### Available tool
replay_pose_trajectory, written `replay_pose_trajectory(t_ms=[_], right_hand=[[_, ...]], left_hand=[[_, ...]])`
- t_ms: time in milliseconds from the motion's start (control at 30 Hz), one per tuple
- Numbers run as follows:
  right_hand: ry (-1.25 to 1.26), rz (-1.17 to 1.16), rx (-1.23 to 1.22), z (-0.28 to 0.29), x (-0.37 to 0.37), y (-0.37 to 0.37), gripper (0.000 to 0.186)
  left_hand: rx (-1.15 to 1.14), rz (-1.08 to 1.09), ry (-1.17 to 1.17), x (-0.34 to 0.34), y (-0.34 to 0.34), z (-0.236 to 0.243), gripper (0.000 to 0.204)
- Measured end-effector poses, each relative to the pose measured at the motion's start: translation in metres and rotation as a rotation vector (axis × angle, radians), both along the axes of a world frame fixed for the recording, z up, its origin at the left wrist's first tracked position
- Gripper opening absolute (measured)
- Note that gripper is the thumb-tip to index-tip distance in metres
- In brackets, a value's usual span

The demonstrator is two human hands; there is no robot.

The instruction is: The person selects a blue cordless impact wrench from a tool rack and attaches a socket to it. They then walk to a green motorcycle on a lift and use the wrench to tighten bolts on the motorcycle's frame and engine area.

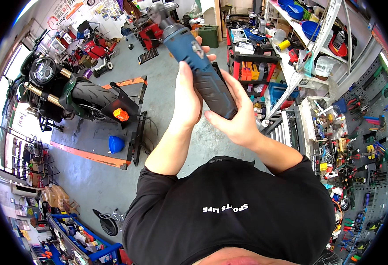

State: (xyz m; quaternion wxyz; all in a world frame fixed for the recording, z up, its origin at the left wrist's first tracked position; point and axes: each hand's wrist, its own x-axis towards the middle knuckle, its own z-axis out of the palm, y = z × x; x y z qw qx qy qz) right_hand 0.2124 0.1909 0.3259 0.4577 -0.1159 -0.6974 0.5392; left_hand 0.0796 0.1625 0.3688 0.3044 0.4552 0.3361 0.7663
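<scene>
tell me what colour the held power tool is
The power tool is dark blue with black parts, best seen in the head view.

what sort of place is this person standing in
It looks like a motorcycle repair workshop: a motorcycle stands on an orange-edged lift platform, hand tools hang on a grey pegboard at the right, and the person holds a blue-and-black power tool.

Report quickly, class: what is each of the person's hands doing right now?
Left hand: closed around the middle of the blue-and-black power tool.
Right hand: closed on the same tool's lower end.
</scene>
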Motion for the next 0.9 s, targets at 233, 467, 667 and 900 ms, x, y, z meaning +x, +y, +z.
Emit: replay_pose_trajectory(t_ms=[233, 467, 667, 900], right_hand=[[0.365, 0.705, -0.593, 0.0, 0.005, 0.0, 0.063], [0.543, 1.08, -0.685, -0.011, 0.0, 0.007, 0.061], [0.255, 0.956, -0.556, 0.003, 0.016, 0.015, 0.067], [0.186, 0.818, -0.567, 0.013, 0.025, 0.016, 0.055]], left_hand=[[0.039, -0.198, 0.221, -0.014, -0.007, 0.012, 0.072], [0.064, -0.254, 0.126, -0.006, -0.009, 0.018, 0.072], [0.08, -0.069, 0.159, 0.011, -0.026, 0.027, 0.082], [0.169, 0.075, 0.313, 0.023, -0.031, 0.03, 0.095]])
